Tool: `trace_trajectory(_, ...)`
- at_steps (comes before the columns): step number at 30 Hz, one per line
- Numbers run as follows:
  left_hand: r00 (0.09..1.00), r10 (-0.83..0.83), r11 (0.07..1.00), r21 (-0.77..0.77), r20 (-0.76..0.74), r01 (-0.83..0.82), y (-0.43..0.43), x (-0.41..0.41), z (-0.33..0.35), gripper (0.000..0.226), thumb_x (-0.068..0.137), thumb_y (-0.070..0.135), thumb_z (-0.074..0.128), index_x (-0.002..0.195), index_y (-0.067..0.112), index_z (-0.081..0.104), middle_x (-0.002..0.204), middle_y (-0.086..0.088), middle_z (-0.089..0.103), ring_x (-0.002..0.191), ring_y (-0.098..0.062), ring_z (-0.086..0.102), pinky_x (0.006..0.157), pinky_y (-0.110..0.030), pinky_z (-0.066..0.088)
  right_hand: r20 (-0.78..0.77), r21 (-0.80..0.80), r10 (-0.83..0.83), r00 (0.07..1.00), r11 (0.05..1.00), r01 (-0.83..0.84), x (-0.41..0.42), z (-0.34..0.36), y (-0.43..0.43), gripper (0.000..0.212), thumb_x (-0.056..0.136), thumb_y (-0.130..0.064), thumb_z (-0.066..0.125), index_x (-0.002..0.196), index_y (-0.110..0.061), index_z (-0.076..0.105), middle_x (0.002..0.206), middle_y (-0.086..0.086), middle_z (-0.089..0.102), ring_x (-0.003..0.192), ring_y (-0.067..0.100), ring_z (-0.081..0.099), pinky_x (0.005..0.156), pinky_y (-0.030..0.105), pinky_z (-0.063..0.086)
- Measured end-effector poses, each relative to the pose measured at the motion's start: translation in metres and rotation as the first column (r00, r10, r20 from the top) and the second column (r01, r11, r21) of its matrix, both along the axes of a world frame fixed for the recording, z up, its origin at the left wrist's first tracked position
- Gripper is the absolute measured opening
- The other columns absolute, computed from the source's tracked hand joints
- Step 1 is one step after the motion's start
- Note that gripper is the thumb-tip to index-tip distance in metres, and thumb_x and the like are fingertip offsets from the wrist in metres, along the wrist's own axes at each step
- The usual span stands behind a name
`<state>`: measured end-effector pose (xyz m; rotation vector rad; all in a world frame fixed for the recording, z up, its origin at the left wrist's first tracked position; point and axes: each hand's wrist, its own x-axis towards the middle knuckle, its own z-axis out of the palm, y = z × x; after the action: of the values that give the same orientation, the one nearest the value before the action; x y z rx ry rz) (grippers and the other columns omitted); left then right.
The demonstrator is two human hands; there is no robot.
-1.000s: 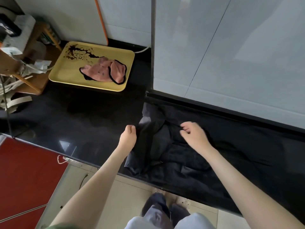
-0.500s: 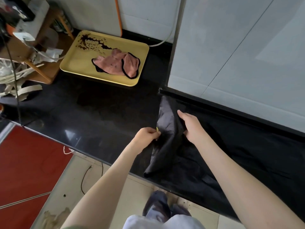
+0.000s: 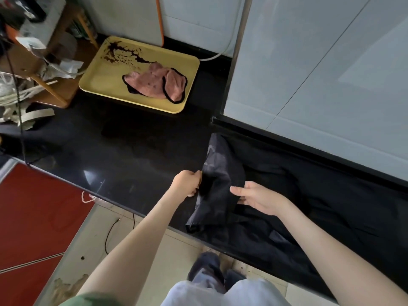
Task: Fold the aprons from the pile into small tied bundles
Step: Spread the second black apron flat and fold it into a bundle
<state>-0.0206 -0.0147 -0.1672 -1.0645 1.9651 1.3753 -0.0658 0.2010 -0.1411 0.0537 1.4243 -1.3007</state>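
Black apron (image 3: pixel 217 191) | left hand (image 3: pixel 186 183), right hand (image 3: pixel 260 197) grip | yellow tray (image 3: pixel 99 80) beyond

Black apron (image 3: pixel 217 186) on glossy black counter (image 3: pixel 123 155); yellow dark-stained tray (image 3: pixel 103 74), pink black-edged cloth (image 3: pixel 154 85).
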Motion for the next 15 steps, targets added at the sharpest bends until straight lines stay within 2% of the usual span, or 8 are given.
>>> trace_trajectory(3, 0.995, -0.085, 0.996, -0.017, 0.044, 0.086, -0.004, 0.005, 0.001, 0.041, 0.096, 0.035, 0.047, 0.083, 0.003, 0.068, 0.074, -0.007, 0.068, 0.054, -0.018, 0.052, 0.051, -0.022, 0.043, -0.022, 0.033, 0.09, 0.996, 0.995, -0.09, 0.009, 0.003, -0.001, 0.016, 0.093, -0.019, 0.06, 0.093, -0.013, 0.074, 0.102, 0.001, 0.074, 0.102, 0.017, 0.067, 0.087, 0.024, 0.05)
trace_trajectory(5, 0.982, -0.173, 0.984, -0.02, 0.075, 0.175, -0.005, 0.007, 0.004, 0.03, 0.093, 0.024, 0.047, 0.088, 0.003, 0.068, 0.077, -0.008, 0.069, 0.058, -0.018, 0.052, 0.052, -0.022, 0.042, -0.004, 0.052, 0.001, 1.0, 0.999, -0.001, 0.012, 0.002, -0.001, 0.02, 0.096, -0.017, 0.056, 0.084, -0.013, 0.072, 0.09, -0.001, 0.073, 0.084, 0.013, 0.068, 0.07, 0.02, 0.05)
trace_trajectory(7, 0.966, -0.232, 0.973, 0.027, 0.115, 0.231, -0.006, 0.01, 0.008, 0.023, 0.091, 0.012, 0.044, 0.095, 0.005, 0.065, 0.077, -0.007, 0.068, 0.057, -0.016, 0.05, 0.05, -0.021, 0.04, -0.024, 0.085, -0.068, 0.997, 0.994, 0.07, 0.016, 0.001, 0.0, 0.023, 0.091, -0.027, 0.064, 0.081, -0.006, 0.062, 0.082, 0.004, 0.066, 0.064, 0.011, 0.059, 0.055, 0.019, 0.042)
trace_trajectory(9, 0.955, -0.247, 0.967, 0.112, 0.166, 0.23, -0.008, 0.013, 0.012, 0.019, 0.092, 0.01, 0.044, 0.099, 0.006, 0.061, 0.075, -0.006, 0.066, 0.053, -0.014, 0.05, 0.048, -0.019, 0.042, -0.091, 0.211, -0.047, 0.995, 0.975, 0.065, 0.019, -0.004, 0.003, 0.028, 0.091, -0.029, 0.065, 0.079, -0.009, 0.051, 0.077, 0.006, 0.058, 0.056, 0.011, 0.048, 0.05, 0.021, 0.037)
trace_trajectory(12, 0.936, -0.287, 0.949, 0.19, 0.204, 0.25, -0.011, 0.019, 0.016, 0.026, 0.095, 0.025, 0.051, 0.105, 0.002, 0.062, 0.081, -0.011, 0.069, 0.057, -0.014, 0.058, 0.054, -0.021, 0.048, -0.14, 0.418, 0.065, 0.988, 0.909, 0.0, 0.027, -0.013, 0.008, 0.019, 0.097, -0.023, 0.056, 0.089, -0.007, 0.049, 0.09, 0.013, 0.064, 0.062, 0.019, 0.06, 0.053, 0.027, 0.05)
trace_trajectory(15, 0.87, -0.421, 0.904, 0.199, 0.256, 0.379, -0.01, 0.025, 0.017, 0.046, 0.092, 0.046, 0.057, 0.105, 0.003, 0.064, 0.087, -0.012, 0.073, 0.062, -0.014, 0.061, 0.058, -0.02, 0.049, -0.159, 0.533, 0.154, 0.975, 0.845, -0.046, 0.033, -0.015, 0.01, 0.024, 0.096, -0.026, 0.057, 0.104, -0.007, 0.046, 0.112, 0.014, 0.058, 0.086, 0.024, 0.062, 0.068, 0.03, 0.048)
